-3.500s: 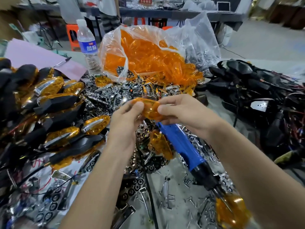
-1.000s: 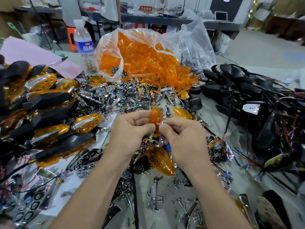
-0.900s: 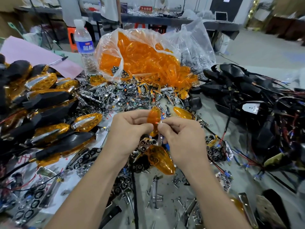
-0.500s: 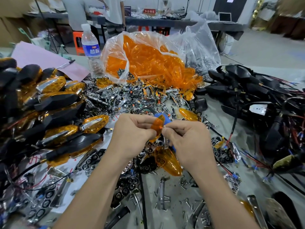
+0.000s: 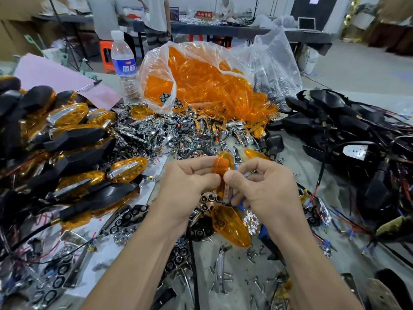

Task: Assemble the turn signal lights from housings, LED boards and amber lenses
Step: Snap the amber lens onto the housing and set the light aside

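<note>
Far left, a heap of finished turn signals [image 5: 73, 135], black bodies with amber faces, lies on the tabletop [image 5: 234, 265]. Behind it stands a water bottle [image 5: 124, 66], and beside that a clear bag of orange lenses [image 5: 201, 81] spills onto a scatter of chrome parts [image 5: 156, 133]. At the centre, the left hand [image 5: 187, 182] pinches an amber lens [image 5: 222, 166] upright above the tabletop, thumb and fingers curled round its upper end. The right hand [image 5: 266, 186], touching the left at the thumbs, pinches a small silvery part [image 5: 226, 193] against the lens's lower edge. A second loose lens [image 5: 230, 227] lies just below both hands. Far right sits a tangle of black housings and wires [image 5: 346, 121].
</note>
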`<state>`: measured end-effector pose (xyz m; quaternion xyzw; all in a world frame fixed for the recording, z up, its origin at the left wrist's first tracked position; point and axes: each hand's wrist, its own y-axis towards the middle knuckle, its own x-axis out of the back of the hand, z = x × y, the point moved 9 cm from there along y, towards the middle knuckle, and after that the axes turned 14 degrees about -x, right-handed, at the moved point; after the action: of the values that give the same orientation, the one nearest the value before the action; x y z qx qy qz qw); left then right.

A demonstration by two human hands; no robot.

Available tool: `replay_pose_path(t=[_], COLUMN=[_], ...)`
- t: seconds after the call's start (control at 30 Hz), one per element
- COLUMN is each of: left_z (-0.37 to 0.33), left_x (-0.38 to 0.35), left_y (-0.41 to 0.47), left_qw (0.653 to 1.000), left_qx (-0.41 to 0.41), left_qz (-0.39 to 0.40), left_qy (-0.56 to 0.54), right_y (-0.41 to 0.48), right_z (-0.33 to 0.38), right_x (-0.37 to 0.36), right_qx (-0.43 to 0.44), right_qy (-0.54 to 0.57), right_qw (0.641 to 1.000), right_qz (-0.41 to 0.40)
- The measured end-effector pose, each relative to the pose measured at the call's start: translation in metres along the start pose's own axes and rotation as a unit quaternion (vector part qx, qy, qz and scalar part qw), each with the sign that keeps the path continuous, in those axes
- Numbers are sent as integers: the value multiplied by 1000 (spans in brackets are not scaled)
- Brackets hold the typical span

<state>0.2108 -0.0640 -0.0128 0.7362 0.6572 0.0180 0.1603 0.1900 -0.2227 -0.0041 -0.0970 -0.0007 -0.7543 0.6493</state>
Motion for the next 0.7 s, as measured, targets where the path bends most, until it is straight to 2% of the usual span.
replay_pose_path(t=[0.07, 0.17, 0.3, 0.37, 0.57, 0.7], left_z=[3, 4, 3, 3, -1, -6], left_x=[-1, -3, -7, -10, -17, -18], left_y=[-1, -1, -2, -2, -5, -5], left_qw=[1000, 998, 997, 996, 995, 995], left_qx=[6, 22, 24, 14, -17, -34], left_qz=[-2, 8, 48, 71, 101, 89], left_qy=[-18, -50, -59, -47, -11, 9], right_y=[0, -2, -7, -5, 2, 1], right_z=[0, -1, 5, 5, -6, -7], right_x=[1, 5, 10, 9, -3, -6], right_qx=[1, -4, 28, 32, -16, -8], right_qy=[-20, -72, -108, -103, -22, -17], right_qw=[1000, 996, 988, 989, 999, 1000], right_qz=[-7, -61, -110, -99, 22, 21])
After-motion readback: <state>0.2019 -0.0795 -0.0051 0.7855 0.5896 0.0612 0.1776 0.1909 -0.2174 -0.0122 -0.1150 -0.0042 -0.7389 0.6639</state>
